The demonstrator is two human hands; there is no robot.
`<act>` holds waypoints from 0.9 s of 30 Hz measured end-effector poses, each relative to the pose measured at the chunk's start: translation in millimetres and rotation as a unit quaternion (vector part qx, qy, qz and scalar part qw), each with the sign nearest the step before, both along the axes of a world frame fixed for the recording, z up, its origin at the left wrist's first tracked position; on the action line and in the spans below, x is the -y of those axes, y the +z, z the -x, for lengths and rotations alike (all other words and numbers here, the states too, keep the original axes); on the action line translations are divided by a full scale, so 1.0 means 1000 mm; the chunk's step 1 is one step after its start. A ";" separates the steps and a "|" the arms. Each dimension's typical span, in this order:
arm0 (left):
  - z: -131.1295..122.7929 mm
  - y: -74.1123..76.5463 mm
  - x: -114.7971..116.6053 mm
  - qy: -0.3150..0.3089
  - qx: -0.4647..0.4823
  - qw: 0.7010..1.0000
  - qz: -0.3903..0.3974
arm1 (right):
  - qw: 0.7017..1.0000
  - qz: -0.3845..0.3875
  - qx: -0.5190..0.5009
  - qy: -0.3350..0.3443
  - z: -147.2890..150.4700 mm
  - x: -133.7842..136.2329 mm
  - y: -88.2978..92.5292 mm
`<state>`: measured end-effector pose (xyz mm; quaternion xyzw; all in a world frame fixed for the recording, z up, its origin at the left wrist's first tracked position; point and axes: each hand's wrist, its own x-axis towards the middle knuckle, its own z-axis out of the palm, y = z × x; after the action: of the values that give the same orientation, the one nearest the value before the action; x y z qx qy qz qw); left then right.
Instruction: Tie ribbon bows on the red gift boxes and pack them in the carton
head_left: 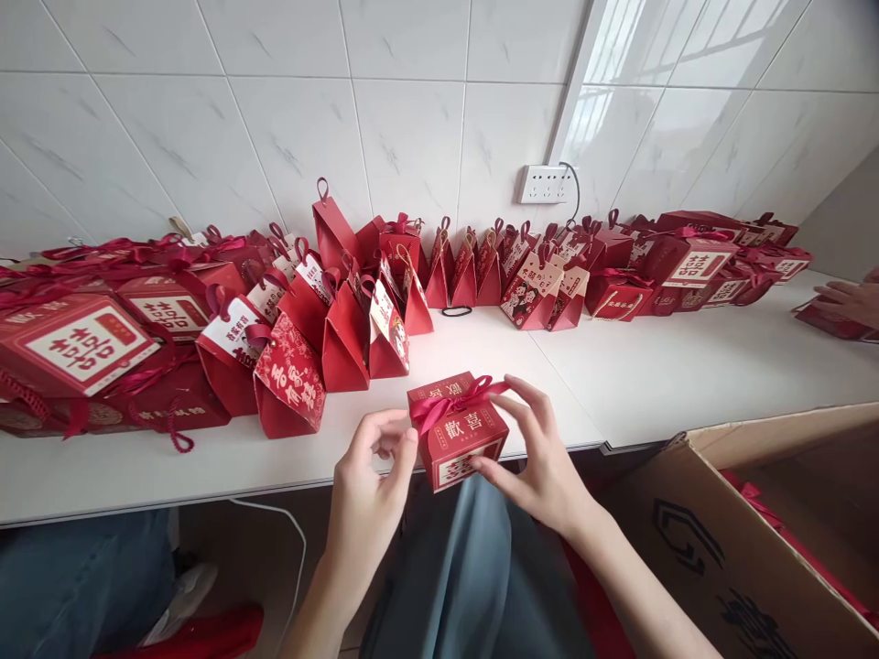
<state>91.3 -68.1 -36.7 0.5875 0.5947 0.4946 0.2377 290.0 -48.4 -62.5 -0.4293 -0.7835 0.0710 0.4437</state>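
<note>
A red gift box with gold and white lettering sits at the counter's front edge, a dark pink ribbon tied in a bow across its top. On the box's right side is my right hand, thumb on the front label and fingertips at the ribbon's right end. My left hand is just left of the box, fingers loosely curled and apart from the thumb. Its thumb tip is close to the box's left edge; whether it touches, I cannot tell.
Triangular red boxes with loop handles stand behind the box. Ribboned boxes are stacked left, more boxes right. An open cardboard carton is below right. Another person's hand touches a red box at far right. A power strip is on the wall.
</note>
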 end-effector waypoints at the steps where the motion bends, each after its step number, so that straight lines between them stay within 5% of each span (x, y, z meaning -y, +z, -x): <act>1: -0.001 0.003 0.002 -0.008 -0.010 1.000 -0.006 | 0.999 -0.013 0.028 0.010 0.001 -0.002 0.003; 5: -0.004 0.014 0.007 -0.037 -0.050 0.998 -0.005 | 0.998 -0.011 0.055 0.036 0.009 -0.003 0.006; 11: -0.008 0.022 0.008 -0.150 0.064 0.982 0.092 | 0.999 -0.010 0.026 -0.024 0.026 0.003 0.001; 15: -0.009 0.023 0.010 -0.177 -0.023 0.978 0.112 | 0.998 -0.023 0.038 -0.050 0.032 0.005 0.003; 21: -0.006 0.034 0.003 -0.165 -0.307 0.937 -0.024 | 1.000 0.001 -0.002 0.009 0.018 0.006 0.009; 27: -0.002 0.043 -0.012 -0.230 -0.355 0.897 -0.126 | 0.995 0.030 -0.081 0.055 -0.001 0.000 0.009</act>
<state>93.6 -56.3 6.7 0.8696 0.4202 0.2557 0.0419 291.1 -48.8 -53.6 -0.3916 -0.7649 0.1533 0.4879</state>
